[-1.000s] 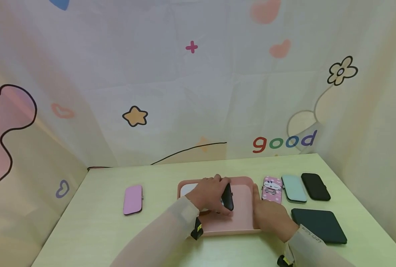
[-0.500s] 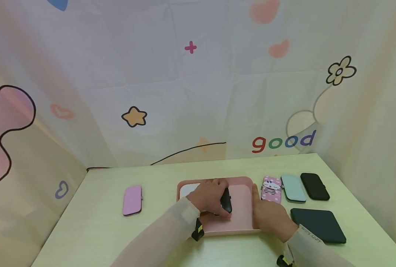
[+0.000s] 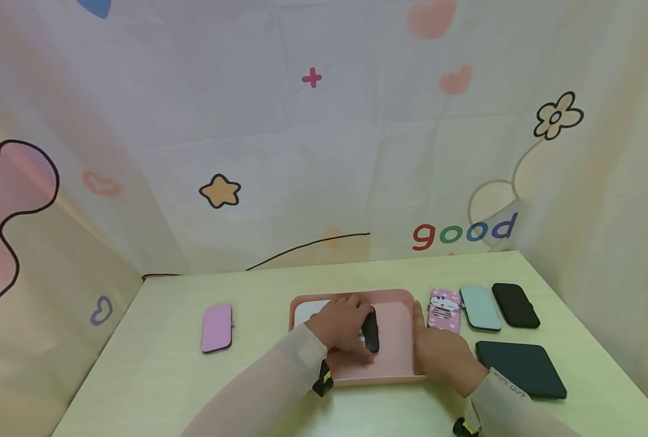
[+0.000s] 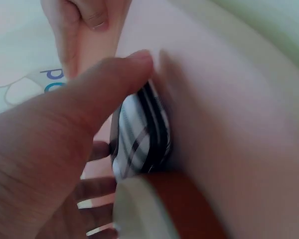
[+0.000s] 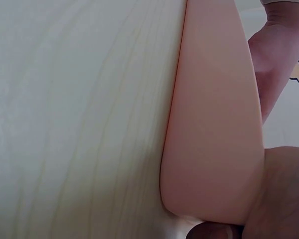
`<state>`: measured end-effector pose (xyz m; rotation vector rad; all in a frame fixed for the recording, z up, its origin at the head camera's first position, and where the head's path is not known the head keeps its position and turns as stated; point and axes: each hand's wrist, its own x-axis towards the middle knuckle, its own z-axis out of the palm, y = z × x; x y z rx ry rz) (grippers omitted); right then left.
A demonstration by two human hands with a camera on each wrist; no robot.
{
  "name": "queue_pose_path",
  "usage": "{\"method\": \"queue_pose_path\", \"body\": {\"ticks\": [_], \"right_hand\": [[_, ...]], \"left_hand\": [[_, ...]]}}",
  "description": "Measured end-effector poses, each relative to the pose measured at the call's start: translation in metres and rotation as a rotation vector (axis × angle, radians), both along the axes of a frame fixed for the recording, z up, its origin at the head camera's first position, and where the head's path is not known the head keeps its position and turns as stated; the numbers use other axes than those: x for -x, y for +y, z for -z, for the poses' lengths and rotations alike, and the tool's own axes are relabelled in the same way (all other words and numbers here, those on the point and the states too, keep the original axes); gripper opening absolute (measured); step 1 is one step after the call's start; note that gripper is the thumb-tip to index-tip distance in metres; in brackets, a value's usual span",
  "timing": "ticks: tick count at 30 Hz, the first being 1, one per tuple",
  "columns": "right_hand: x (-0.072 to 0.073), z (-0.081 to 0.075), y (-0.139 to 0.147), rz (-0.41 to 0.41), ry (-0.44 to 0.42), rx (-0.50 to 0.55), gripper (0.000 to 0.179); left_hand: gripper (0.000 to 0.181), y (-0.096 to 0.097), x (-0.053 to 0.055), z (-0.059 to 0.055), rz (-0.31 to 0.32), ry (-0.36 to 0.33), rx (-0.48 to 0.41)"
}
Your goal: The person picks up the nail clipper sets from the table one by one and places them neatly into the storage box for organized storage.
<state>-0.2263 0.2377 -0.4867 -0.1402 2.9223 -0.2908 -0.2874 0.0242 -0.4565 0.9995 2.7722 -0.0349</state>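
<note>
At the lower centre of the frame, the person's left hand [image 3: 340,328] reaches into a pink tray [image 3: 396,343], thumb and fingers bent round a dark-edged plaid case [image 4: 132,132] next to a white case [image 3: 306,311], while the right hand [image 3: 444,355] grips the tray's right end, one finger straight along the wall. A wide dark case [image 3: 520,369] lies lower right, with a patterned pink case [image 3: 444,309], a mint case [image 3: 481,308] and a small black case [image 3: 516,305] behind it, and a plain pink case [image 3: 217,328] lies lower left. A printed cloth [image 3: 335,170] fills the upper frame.
</note>
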Motion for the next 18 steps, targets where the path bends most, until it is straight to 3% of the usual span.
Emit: {"method": "queue_pose_path", "body": {"ticks": [4, 8, 18], "right_hand": [[-0.0002, -0.0012, -0.0004, 0.008, -0.01, 0.013, 0.086], [-0.0009, -0.0024, -0.0007, 0.014, -0.015, 0.018, 0.088], [-0.0009, -0.001, -0.0018, 0.01, -0.01, 0.008, 0.088]], "left_hand": [[0.088, -0.0042, -0.0007, -0.0039, 0.033, -0.028, 0.008], [0.085, -0.006, -0.0022, -0.006, 0.059, -0.013, 0.021], [0.089, -0.0099, -0.0008, 0.0004, 0.038, -0.025, 0.0]]}}
